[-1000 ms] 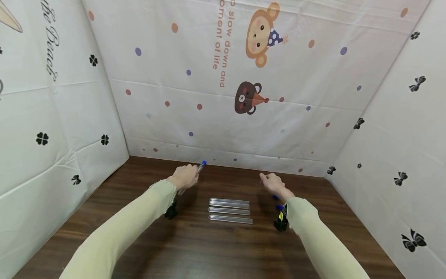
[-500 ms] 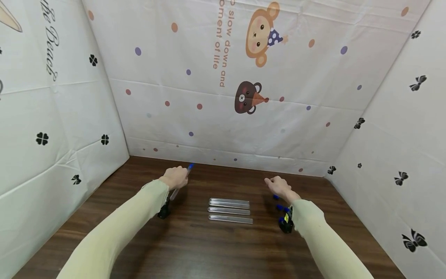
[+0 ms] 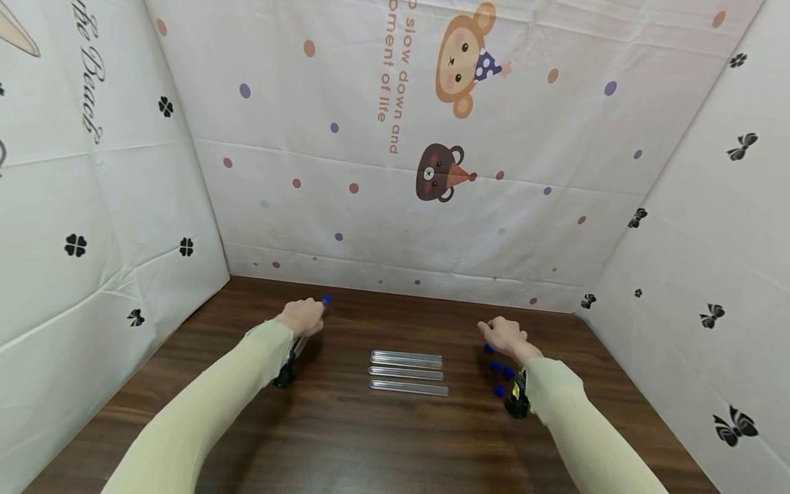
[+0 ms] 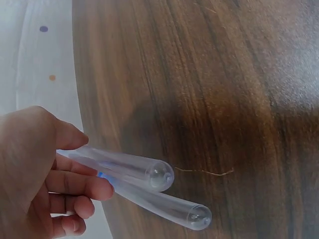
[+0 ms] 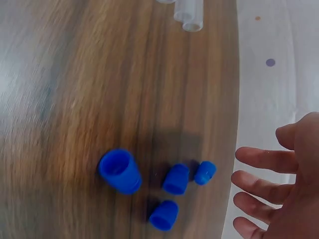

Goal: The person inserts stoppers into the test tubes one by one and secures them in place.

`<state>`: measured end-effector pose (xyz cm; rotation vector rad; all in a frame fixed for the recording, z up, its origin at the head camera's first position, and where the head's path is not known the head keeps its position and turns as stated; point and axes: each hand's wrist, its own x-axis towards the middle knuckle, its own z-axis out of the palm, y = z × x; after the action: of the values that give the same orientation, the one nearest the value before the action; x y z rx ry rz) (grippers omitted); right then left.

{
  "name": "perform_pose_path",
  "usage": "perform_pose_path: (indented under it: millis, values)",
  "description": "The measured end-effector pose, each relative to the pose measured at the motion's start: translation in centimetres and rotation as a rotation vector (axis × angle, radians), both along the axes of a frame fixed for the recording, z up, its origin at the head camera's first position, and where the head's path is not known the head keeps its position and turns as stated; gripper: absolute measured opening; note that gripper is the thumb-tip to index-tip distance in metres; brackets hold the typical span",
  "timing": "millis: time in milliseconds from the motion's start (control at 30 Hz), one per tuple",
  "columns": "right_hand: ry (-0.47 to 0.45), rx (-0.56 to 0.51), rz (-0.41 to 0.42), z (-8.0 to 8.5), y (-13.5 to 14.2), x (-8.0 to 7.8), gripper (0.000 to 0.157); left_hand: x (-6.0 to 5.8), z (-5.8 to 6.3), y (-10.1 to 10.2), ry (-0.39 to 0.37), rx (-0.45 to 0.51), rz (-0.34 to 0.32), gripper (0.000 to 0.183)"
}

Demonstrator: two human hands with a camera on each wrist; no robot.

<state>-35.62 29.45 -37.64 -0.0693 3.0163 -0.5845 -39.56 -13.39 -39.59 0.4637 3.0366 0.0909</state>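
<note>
My left hand (image 3: 302,317) is at the back left of the table. Its thumb and fingers pinch a clear test tube (image 4: 130,169), round end toward the camera. Past the hand, a blue cap (image 3: 326,300) shows in the head view. Just beyond the held tube is a second clear tube (image 4: 164,203), a bit of blue at its far end; I cannot tell if the two touch. At the right, my right hand (image 3: 505,336) is raised with loosely spread fingers and holds nothing. Several loose blue caps (image 5: 175,179) lie on the tabletop near it.
Several clear test tubes (image 3: 407,374) lie side by side across the middle of the dark wooden table (image 3: 382,439). Printed white sheets (image 3: 345,213) stand as walls at the back and both sides. Each wrist carries a small black device (image 3: 517,403).
The left hand has moved left with the capped test tube and lowered slightly. My right hand has shifted right and a little toward me, its fingers loosening, and more blue caps are uncovered.
</note>
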Motion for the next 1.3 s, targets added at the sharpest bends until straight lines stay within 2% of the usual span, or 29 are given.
perform_pose_path:
  millis: [233,500,667,800,1000,1300]
  values:
    - [0.003,0.130,-0.004,-0.3,0.9,0.4,0.046,0.1,-0.2,-0.3,-0.003,-0.058,-0.027,0.024]
    - [-0.028,0.192,0.004,-1.4,2.2,0.5,0.043,-0.3,-0.9,-0.6,-0.090,-0.098,-0.043,0.026]
    - [-0.026,0.207,0.004,-1.7,2.6,0.3,0.043,-0.6,-1.3,-0.8,-0.072,-0.131,-0.050,0.022]
    - [-0.015,0.218,0.008,-1.6,2.5,0.2,0.043,-0.3,-1.3,-0.5,-0.076,-0.124,-0.026,0.024]
    - [-0.008,0.232,0.010,-1.5,2.4,0.2,0.041,0.4,-1.2,-0.4,-0.036,-0.132,-0.042,0.024]
    - [-0.005,0.234,0.017,-1.8,2.5,0.1,0.036,0.4,-1.2,-0.4,-0.026,-0.140,-0.039,0.022]
